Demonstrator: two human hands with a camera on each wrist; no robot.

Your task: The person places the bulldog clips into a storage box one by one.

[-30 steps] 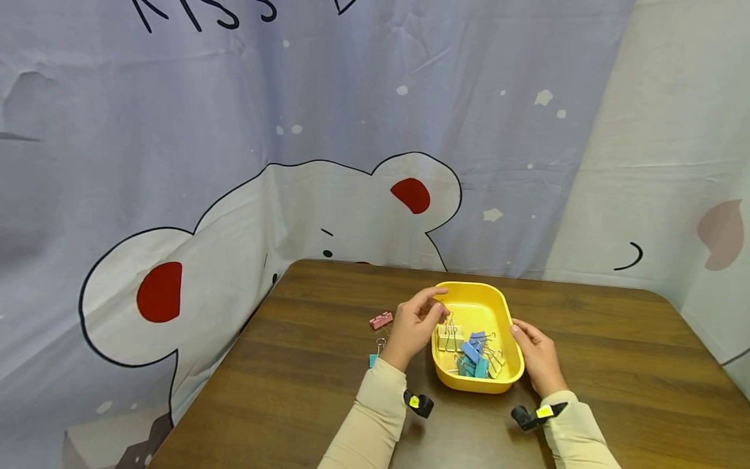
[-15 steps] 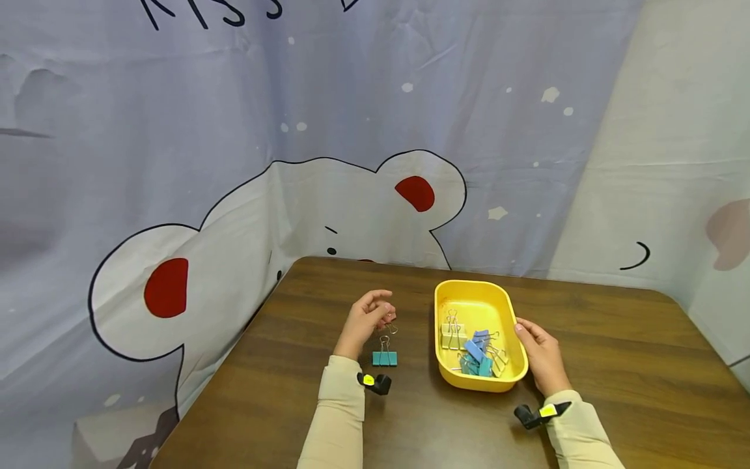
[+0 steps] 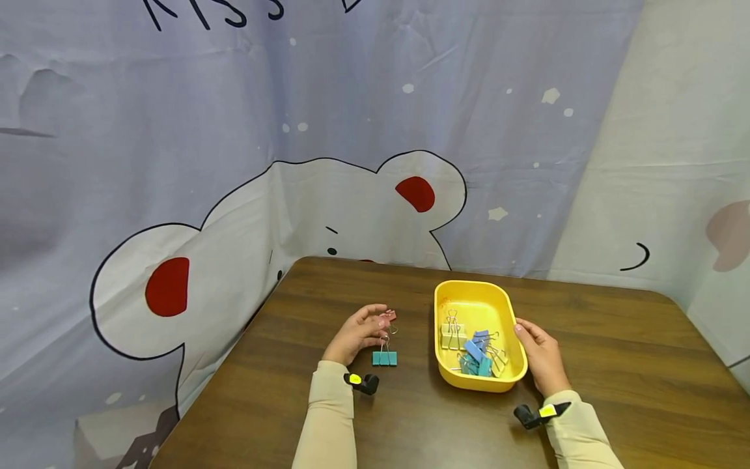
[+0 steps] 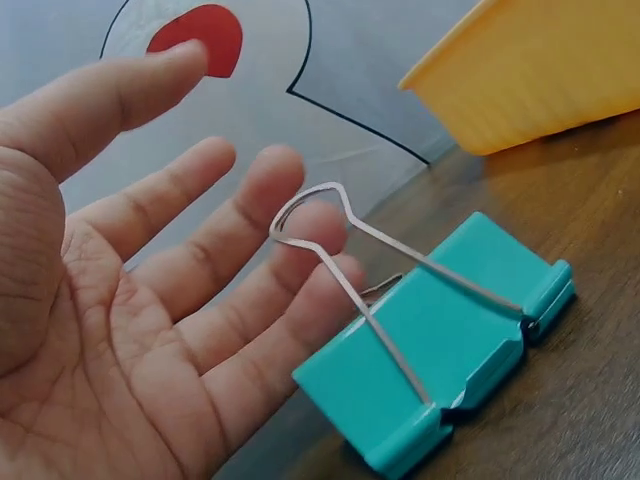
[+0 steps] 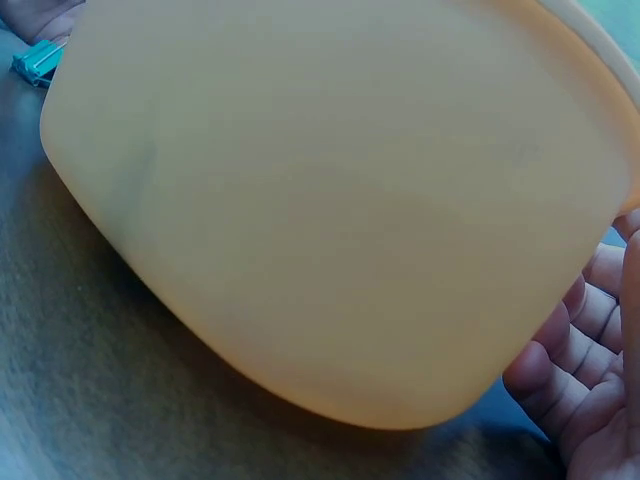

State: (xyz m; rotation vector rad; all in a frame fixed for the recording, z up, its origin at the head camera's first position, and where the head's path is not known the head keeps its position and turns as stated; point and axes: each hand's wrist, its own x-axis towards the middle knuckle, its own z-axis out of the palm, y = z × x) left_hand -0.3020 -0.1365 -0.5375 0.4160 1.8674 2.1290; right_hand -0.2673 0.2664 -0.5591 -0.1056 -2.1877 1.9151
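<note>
A teal binder clip (image 3: 384, 359) stands on the table with its wire handles pointing up. Around its far side my left hand (image 3: 354, 335) reaches with the fingers loosely bent. In the left wrist view the thumb is raised well apart from the clip (image 4: 420, 340), and the fingertips are behind its handles; whether they touch it I cannot tell. Just beyond lies a pink binder clip (image 3: 389, 316), partly covered by the fingers. My right hand (image 3: 541, 358) holds a yellow plastic tray (image 3: 480, 385) by its right side, thumb at the rim, fingers against the outer wall.
Inside the tray are several binder clips: a cream clip (image 3: 452, 336) on the left, a blue clip (image 3: 474, 351), a teal clip (image 3: 485, 367) and a yellow clip (image 3: 499, 366). A printed curtain (image 3: 328, 98) hangs behind the brown wooden table (image 3: 281, 391).
My left hand has gone from over the tray's left edge leftward to the pink clip, then down and nearer to the teal clip. My right hand stays on the tray.
</note>
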